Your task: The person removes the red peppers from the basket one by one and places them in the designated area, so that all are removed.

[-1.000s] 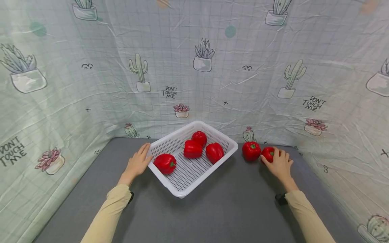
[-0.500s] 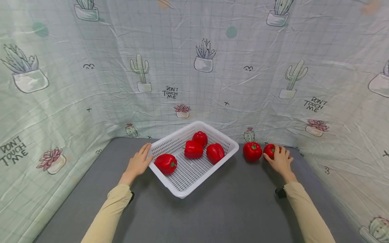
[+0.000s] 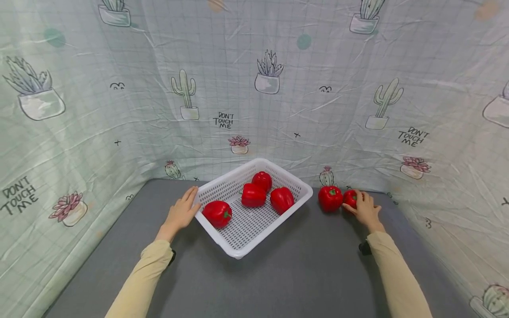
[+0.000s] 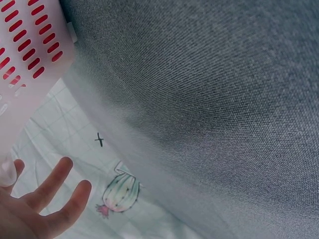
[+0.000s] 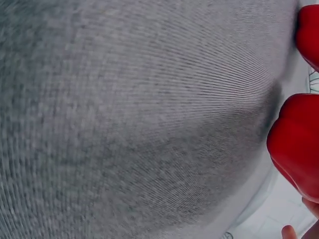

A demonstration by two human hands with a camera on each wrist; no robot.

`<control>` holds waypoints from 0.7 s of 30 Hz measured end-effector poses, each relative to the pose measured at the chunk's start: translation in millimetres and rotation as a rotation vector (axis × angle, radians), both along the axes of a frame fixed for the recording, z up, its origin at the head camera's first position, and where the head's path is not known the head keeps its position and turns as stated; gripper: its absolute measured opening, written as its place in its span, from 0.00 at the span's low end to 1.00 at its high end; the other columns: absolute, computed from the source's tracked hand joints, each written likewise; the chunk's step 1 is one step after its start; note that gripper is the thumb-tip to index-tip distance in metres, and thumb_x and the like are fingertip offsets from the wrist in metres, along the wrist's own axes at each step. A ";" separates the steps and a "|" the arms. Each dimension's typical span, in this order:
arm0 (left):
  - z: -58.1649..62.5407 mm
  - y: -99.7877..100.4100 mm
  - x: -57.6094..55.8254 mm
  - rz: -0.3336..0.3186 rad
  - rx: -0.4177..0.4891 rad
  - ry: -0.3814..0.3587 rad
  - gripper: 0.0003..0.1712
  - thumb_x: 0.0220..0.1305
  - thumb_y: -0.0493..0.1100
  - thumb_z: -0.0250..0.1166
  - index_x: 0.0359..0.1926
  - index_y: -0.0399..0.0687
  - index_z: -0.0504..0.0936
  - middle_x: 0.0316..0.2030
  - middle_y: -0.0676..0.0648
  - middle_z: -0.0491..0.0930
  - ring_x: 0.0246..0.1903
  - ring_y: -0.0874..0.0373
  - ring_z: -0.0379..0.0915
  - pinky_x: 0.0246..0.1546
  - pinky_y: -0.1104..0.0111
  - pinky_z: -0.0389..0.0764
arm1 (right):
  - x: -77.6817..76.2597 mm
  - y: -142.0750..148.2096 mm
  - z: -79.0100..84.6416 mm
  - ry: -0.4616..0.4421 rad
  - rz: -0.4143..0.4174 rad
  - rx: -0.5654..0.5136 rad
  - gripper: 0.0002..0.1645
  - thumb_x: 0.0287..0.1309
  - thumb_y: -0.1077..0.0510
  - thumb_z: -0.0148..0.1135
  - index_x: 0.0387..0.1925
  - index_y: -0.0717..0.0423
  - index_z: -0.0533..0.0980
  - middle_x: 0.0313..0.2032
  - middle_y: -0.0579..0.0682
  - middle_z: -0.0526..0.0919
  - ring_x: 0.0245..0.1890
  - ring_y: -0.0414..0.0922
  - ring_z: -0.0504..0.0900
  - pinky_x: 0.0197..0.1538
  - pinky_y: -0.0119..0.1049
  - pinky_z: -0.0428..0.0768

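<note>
In the head view, my left hand [image 3: 180,216] rests at the left end of a white perforated plastic basket [image 3: 274,225], its fingers along the rim. The left wrist view shows the fingers spread and mostly straight beside the basket corner. On the right, my right hand [image 3: 366,211] grips a red bell pepper [image 3: 350,199], partly hidden by the fingers. This pepper stands close beside another red bell pepper [image 3: 330,198] with a green stem. From the right wrist view, fingertips [image 5: 289,232] show below the gripped pepper [image 5: 299,144].
Several red bell peppers lie in the basket, one pepper [image 3: 217,213] near its left end. A grey cloth-covered table [image 3: 294,274] extends below. Behind and at both sides hangs a pale curtain [image 3: 294,110] printed with cacti.
My right hand and the pepper it grips shift slightly right, then back left toward the neighbouring pepper. My left hand and the basket stay where they were.
</note>
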State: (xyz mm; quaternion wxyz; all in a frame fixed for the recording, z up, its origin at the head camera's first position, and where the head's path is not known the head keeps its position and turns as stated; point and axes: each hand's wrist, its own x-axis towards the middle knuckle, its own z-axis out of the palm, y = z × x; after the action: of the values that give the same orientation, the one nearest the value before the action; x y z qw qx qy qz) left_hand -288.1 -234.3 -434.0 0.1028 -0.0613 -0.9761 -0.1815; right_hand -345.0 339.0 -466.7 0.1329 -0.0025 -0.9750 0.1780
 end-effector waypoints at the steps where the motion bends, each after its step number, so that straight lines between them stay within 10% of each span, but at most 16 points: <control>1: 0.2 0.4 -0.1 -0.001 0.001 -0.001 0.33 0.64 0.50 0.46 0.67 0.43 0.52 0.66 0.40 0.53 0.51 0.33 0.64 0.45 0.38 0.64 | 0.0 0.0 -0.6 -0.005 0.003 0.000 0.44 0.54 0.39 0.54 0.60 0.66 0.54 0.55 0.72 0.56 0.54 0.68 0.54 0.44 0.71 0.50; 21: 0.7 -0.3 -1.0 -0.001 0.000 0.008 0.33 0.64 0.49 0.47 0.67 0.43 0.53 0.66 0.40 0.53 0.51 0.33 0.65 0.45 0.38 0.64 | 0.3 1.6 -2.8 -0.006 0.050 0.050 0.48 0.42 0.54 0.68 0.61 0.59 0.53 0.61 0.68 0.53 0.56 0.68 0.53 0.43 0.72 0.51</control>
State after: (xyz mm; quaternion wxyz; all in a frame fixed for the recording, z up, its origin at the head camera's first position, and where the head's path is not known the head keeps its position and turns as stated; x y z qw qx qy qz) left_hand -289.1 -234.7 -433.3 0.1068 -0.0624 -0.9756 -0.1815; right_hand -344.6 340.7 -469.5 0.1256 0.0245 -0.9793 0.1570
